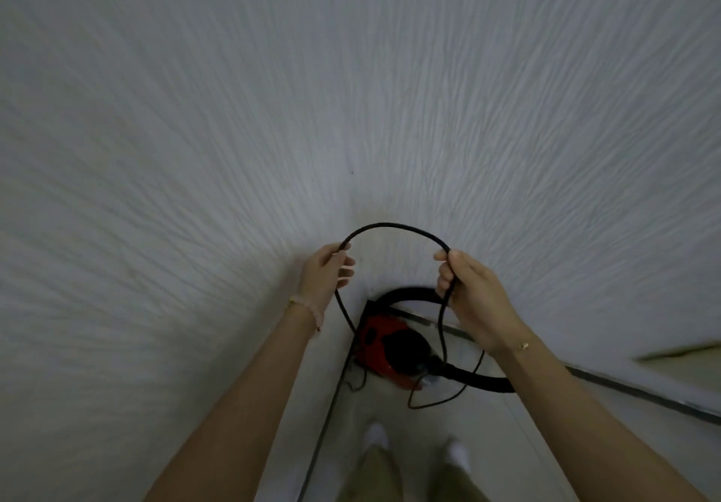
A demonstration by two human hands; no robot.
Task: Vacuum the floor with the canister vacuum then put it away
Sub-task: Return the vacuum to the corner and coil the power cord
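Observation:
A red and black canister vacuum (384,349) sits on the floor in a corner where two white textured walls meet, just beyond my feet. Its thick black hose (480,377) curves off to the right behind my right forearm. A thin black power cord (390,225) arches between my hands in front of the wall. My left hand (325,273) pinches one end of the arch and my right hand (470,291) grips the other. From both hands the cord hangs down to loose loops on the floor beside the vacuum.
White textured walls (195,150) fill most of the view, close in front and to the left. A dark baseboard strip (624,390) runs along the right wall. My white shoes (377,434) stand on the pale floor (390,415) right behind the vacuum.

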